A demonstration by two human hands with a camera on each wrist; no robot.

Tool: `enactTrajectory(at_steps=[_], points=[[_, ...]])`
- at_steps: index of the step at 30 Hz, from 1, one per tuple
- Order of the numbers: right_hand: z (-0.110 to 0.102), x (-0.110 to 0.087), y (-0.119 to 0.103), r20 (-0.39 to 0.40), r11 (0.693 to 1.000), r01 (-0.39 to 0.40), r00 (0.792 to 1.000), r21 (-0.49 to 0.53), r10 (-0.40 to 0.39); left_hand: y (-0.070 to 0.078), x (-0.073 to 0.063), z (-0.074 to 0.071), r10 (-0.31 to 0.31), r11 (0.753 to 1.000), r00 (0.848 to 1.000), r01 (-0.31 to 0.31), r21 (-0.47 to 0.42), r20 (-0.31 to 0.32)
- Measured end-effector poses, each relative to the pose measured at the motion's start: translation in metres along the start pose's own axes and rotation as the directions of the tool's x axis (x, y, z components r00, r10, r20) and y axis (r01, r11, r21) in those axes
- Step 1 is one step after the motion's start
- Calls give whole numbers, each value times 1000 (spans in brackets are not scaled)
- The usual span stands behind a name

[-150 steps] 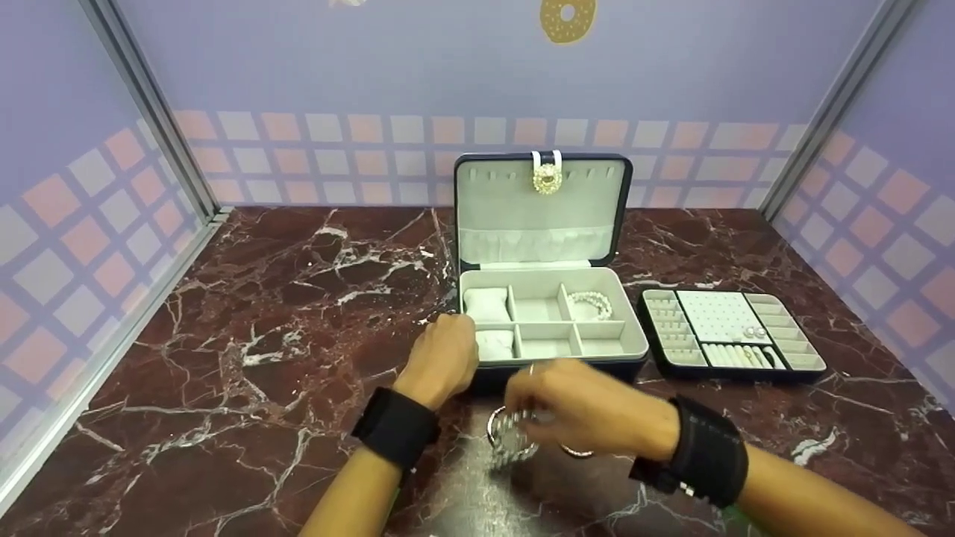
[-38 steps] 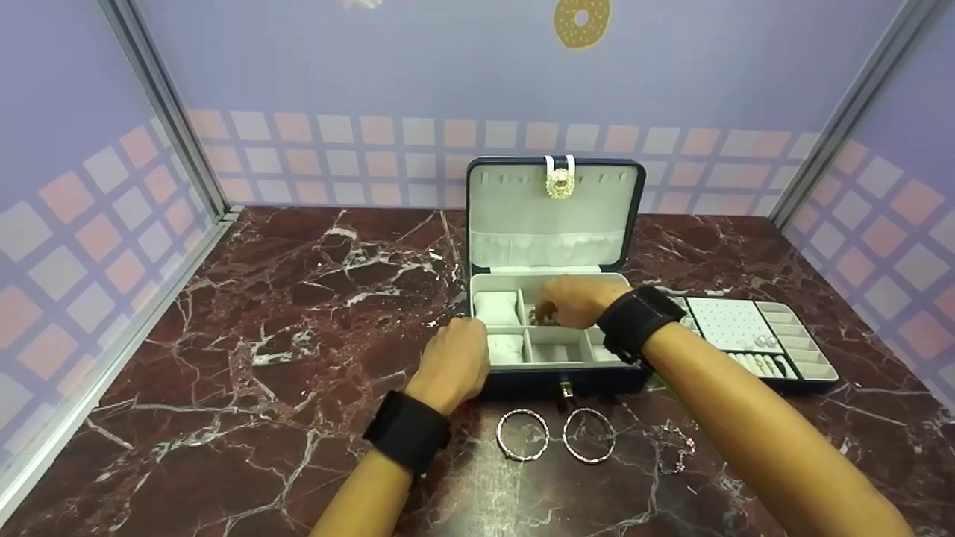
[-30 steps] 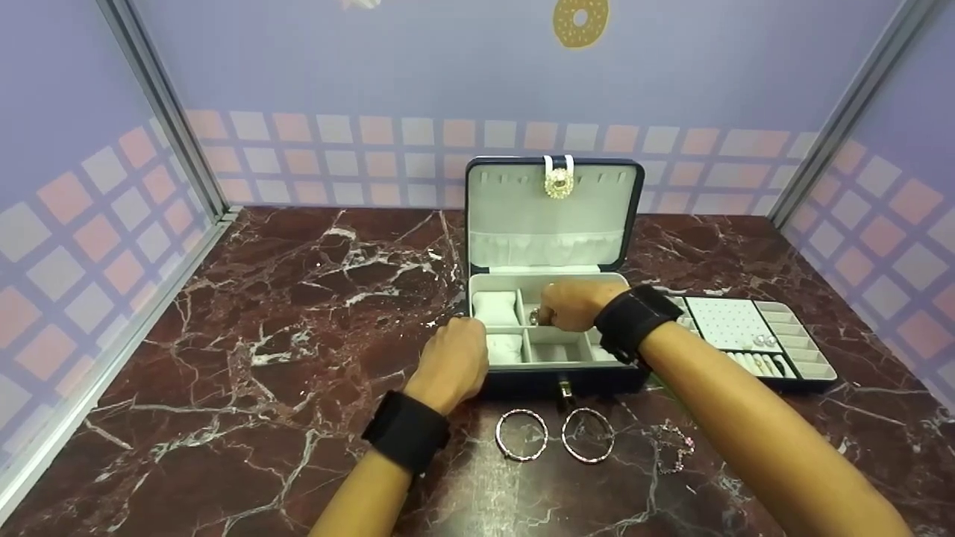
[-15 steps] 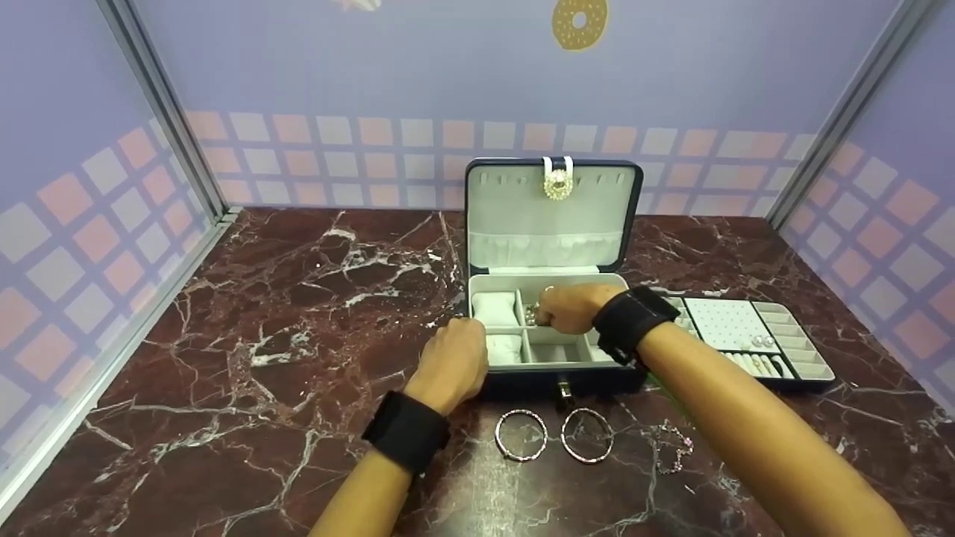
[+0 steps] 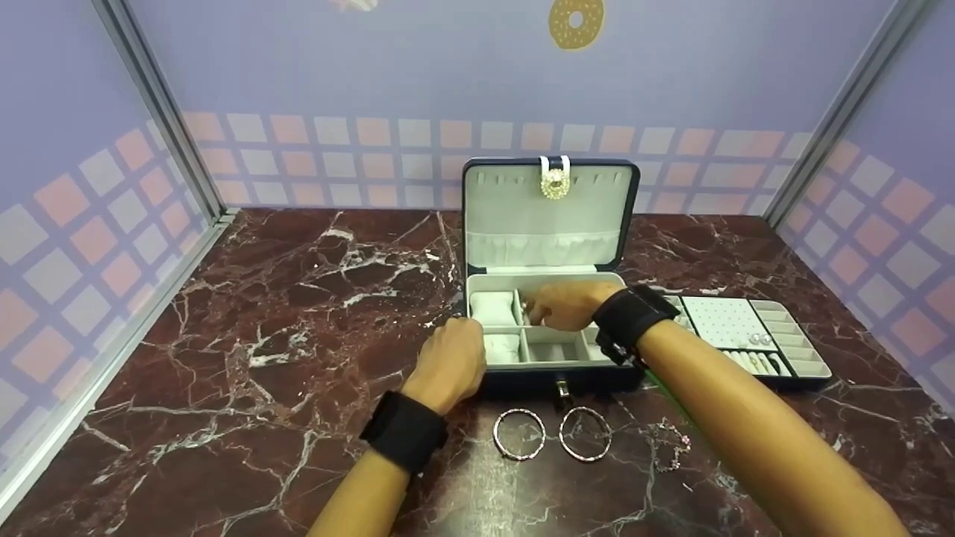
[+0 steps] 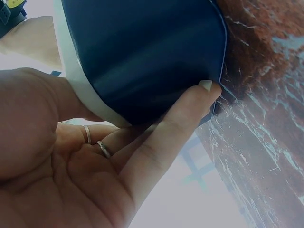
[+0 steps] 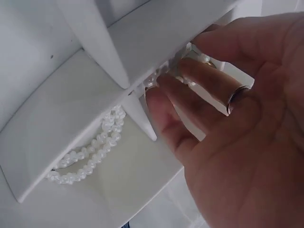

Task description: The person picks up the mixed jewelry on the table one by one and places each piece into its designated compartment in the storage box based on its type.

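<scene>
My left hand [image 5: 450, 362] grips the front left corner of the navy jewelry box [image 5: 515, 382], index finger along its outer wall and thumb over the pale rim. Inside the rear middle compartment is my right hand [image 5: 571, 304]. Its spread, bent fingertips touch a beaded bracelet [image 7: 151, 81] lying against the compartment wall, partly hidden by the fingers. A double strand pearl bracelet [image 7: 90, 156] sits in the neighbouring compartment, seen in the right wrist view. White cushions [image 5: 492, 307] fill the two left compartments. The lid [image 5: 545, 212] stands raised.
Two bangles [image 5: 520, 455] lie before the box, with a pink-stoned chain bracelet [image 5: 683, 441] to their right. A divided jewelry tray [image 5: 727, 321] holding earrings and rings stands right of the box, partly behind the right forearm. Purple walls enclose the marble table [image 5: 261, 418].
My right hand has gone from the table before the box into the rear middle compartment. Over the last half second its fingers loosen around the beaded bracelet. The left hand keeps its hold.
</scene>
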State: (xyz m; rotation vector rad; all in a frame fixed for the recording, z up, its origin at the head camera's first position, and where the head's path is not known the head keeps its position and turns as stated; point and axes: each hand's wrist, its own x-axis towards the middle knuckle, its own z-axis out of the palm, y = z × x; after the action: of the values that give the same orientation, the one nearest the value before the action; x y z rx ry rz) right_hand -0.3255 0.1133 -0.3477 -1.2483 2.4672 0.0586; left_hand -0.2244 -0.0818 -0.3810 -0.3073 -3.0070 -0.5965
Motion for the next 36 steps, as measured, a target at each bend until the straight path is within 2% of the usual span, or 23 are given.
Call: enactTrajectory(at_steps=[7,10,12,19,23,25,29,32,36], points=[[-1,-2,-1,31,989,-143,989,38,142,1,0,1,21,1000,999,-21,10,-25],[0,-2,-2,39,986,-166,986,26,165,1,0,2,24,1000,999,-23,16,-29],[0,-1,-3,40,985,-172,984,0,172,0,0,2,22,1000,999,-21,17,-26],[3,2,-6,15,989,-106,994,-102,109,0,0,4,40,999,999,-39,16,-38],[3,1,-8,25,985,-140,989,-96,143,0,0,5,39,999,998,-38,24,-39],[3,0,-7,17,985,-159,987,-61,160,0,0,5,41,999,998,-40,29,-42],[-1,-5,-5,-56,983,-176,982,45,179,0,-1,5,43,999,998,-42,27,-41],[-5,-10,-4,-138,988,-128,981,82,138,0,-1,3,33,999,999,-32,23,-30],[-10,-18,-9,-232,995,-67,969,78,84,-1,0,2,15,1000,1000,-15,21,-10]])
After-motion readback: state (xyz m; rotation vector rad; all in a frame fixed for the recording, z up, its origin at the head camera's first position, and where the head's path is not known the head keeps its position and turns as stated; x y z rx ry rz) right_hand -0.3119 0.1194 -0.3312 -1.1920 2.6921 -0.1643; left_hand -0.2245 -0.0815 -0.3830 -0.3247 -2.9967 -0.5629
